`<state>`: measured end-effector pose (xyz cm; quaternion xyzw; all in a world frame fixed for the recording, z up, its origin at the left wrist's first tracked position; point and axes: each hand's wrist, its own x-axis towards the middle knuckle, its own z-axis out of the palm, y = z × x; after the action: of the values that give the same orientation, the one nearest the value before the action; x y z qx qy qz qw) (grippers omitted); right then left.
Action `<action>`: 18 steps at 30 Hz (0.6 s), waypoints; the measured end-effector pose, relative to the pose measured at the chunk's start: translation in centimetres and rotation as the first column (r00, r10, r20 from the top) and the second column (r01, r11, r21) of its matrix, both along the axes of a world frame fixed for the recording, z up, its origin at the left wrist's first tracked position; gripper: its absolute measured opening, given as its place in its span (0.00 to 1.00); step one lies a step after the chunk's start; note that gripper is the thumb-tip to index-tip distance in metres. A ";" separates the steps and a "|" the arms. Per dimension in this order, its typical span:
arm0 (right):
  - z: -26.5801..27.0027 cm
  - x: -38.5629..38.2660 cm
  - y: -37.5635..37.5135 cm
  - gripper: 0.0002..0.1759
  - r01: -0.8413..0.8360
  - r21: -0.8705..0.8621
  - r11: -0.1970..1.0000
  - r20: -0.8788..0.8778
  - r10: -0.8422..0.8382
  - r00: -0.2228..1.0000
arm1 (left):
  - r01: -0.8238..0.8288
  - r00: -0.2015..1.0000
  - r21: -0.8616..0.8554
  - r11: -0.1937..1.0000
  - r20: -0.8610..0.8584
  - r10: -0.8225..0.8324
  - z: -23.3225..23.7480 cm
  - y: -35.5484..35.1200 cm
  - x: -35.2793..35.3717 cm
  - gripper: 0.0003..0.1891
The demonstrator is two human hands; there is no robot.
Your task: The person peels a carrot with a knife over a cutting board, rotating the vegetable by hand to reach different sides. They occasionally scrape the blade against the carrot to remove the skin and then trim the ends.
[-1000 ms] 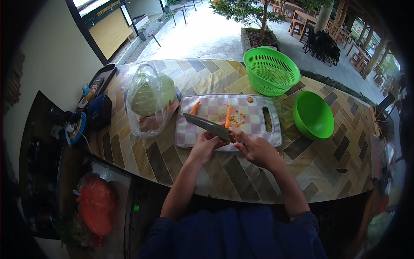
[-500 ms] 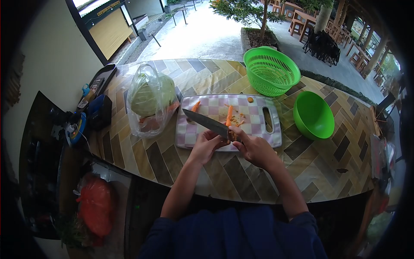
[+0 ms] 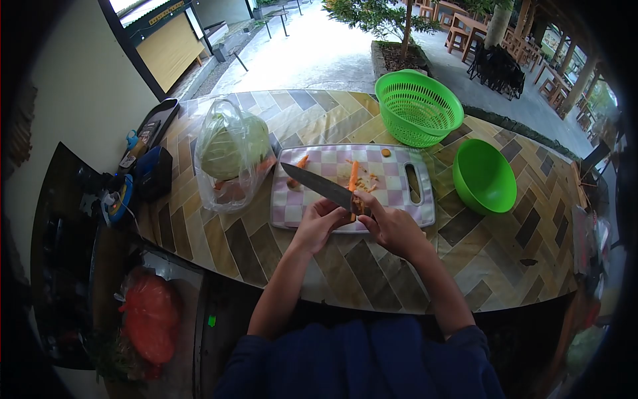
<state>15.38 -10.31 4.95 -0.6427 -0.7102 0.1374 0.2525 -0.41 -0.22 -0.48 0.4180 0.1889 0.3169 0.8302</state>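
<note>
A large knife (image 3: 316, 183) points up and left over the checkered cutting board (image 3: 286, 216), its handle in my right hand (image 3: 393, 229). The fingers of my left hand (image 3: 319, 226) are closed around a small piece of carrot (image 3: 350, 217) beside the blade's lower end, mostly hidden by the fingers. A peeled carrot (image 3: 353, 176) lies on the board with orange scraps around it. Another carrot piece (image 3: 302, 161) is at the board's upper left, partly behind the blade. Near the handle slot sits a small round slice (image 3: 385, 153).
Left of the board stands a clear bag (image 3: 229, 156) holding a cabbage and carrots. A green basket (image 3: 420, 110) and a green bowl (image 3: 484, 177) stand at the right. Dark containers (image 3: 156, 173) line the left table edge; a red bag (image 3: 151, 316) lies below.
The knife has tilted slightly, its tip a little higher and further left. Both hands remain in nearly the same place.
</note>
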 end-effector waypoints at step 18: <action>0.5 0.4 0.0 0.24 -0.022 -0.065 0.998 -0.173 0.011 0.985 | 0.006 0.999 0.115 0.993 -0.046 -0.001 0.6 -0.2 0.0 0.13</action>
<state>15.73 -10.27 5.48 -0.6306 -0.6859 0.2179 0.2904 -0.39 -0.44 0.16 0.4726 0.1888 0.3161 0.8007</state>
